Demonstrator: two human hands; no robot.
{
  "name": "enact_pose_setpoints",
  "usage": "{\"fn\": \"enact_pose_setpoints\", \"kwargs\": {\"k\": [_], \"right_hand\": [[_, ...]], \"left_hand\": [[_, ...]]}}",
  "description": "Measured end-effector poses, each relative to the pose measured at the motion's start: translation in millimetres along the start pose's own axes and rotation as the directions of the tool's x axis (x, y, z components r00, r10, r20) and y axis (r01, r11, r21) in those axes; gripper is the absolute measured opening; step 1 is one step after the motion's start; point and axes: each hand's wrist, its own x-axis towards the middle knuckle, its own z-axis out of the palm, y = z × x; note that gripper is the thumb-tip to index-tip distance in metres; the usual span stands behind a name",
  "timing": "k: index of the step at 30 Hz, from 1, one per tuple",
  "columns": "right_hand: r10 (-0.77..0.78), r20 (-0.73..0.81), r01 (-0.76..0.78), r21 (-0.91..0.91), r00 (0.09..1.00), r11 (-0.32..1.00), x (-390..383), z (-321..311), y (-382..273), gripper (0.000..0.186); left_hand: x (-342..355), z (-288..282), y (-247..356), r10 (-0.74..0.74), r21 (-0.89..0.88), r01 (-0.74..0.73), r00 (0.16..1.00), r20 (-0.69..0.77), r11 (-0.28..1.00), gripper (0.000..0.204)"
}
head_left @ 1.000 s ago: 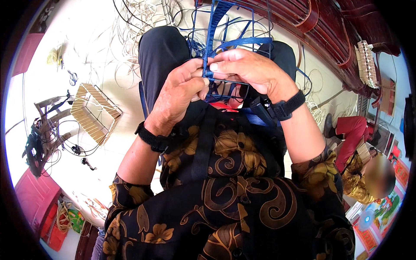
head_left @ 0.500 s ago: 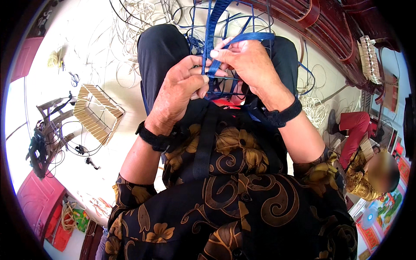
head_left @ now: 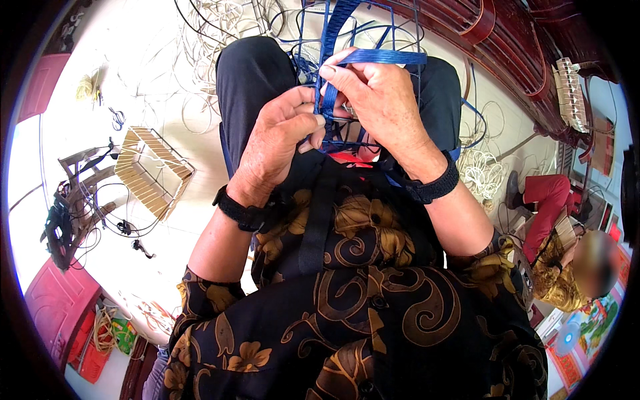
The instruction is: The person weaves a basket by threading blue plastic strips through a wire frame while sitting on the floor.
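Note:
A wire frame (head_left: 419, 30) with dark blue bars stands between my knees. Flat blue strip is wound closely round its upright left edge (head_left: 333, 33). My left hand (head_left: 277, 137) pinches the lower part of that edge between thumb and curled fingers. Just to the right, my right hand (head_left: 373, 97) is closed on the loose blue strip (head_left: 387, 57), thumb against forefinger at the wound edge. From there the strip loops rightward over the back of the hand. Its lower run passes between both hands, partly hidden by the fingers.
Tangled pale strips (head_left: 193, 67) lie on the floor beyond my left knee. A partly wrapped tan frame (head_left: 143, 170) and a dark stand (head_left: 77, 193) are at left. Carved dark red furniture (head_left: 480, 53) fills the far right. A person in red trousers (head_left: 543, 207) sits at right.
My right fingers have turned inward and closed nearer the wound edge. The strip's lower run sits closer to the edge, and its loop reaches slightly farther right. My left hand keeps its pinch.

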Motion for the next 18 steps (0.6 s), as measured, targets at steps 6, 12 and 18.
{"fn": "enact_pose_setpoints", "kwargs": {"k": [6,12,18], "right_hand": [[-0.075,-0.040,0.069,-0.137,0.996,0.988,1.9,-2.6,16.5,0.036],[-0.018,-0.058,0.019,0.020,0.998,1.000,1.8,-1.2,19.8,0.034],[-0.117,-0.087,0.117,0.001,0.989,0.993,3.5,1.0,19.6,0.033]], "left_hand": [[-2.6,0.7,4.6,-0.025,0.035,0.025,1.000,0.004,0.999,0.021],[-1.7,-0.6,3.1,-0.038,0.092,0.037,0.999,0.012,0.995,0.018],[-2.5,4.3,3.0,-0.012,0.174,0.013,1.000,-0.005,0.985,0.017]]}}
